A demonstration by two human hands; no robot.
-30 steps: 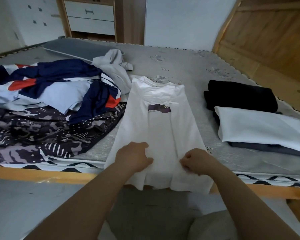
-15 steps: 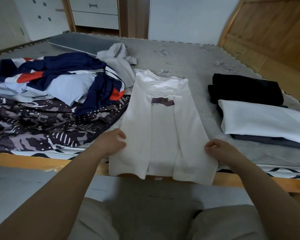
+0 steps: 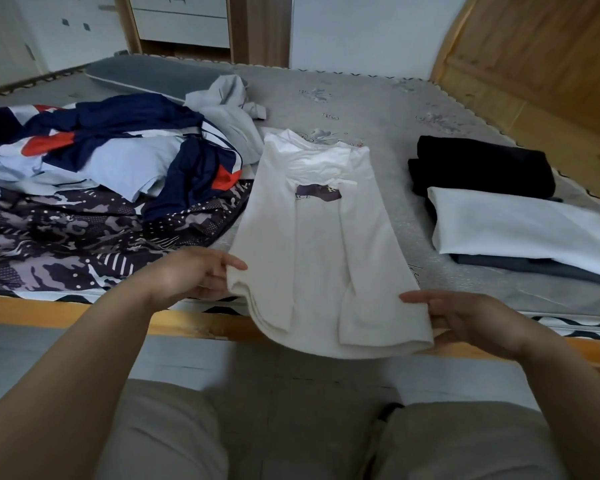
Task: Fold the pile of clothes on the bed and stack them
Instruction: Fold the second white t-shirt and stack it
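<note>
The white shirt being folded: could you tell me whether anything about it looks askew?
Slightly. The white shirt lies at a slant, its hem past the bed edge between the hands, left hand and right hand. The collar end is rumpled.

Both forearms are showing bare from the elbow down to the wrist, with no sleeve edge coming into the frame on either side. The bare left hand (image 3: 194, 271) is wearing no ring, watch, glove or band that can be made out, and the bare right hand (image 3: 465, 320) is likewise carrying nothing on its fingers or wrist. Below the arms, the person is wearing light khaki-beige trousers of plain woven cloth (image 3: 160, 438), which are filling the bottom of the view over both thighs. The cloth is looking smooth and unpatterned, with soft folds running along the inner legs.
</note>
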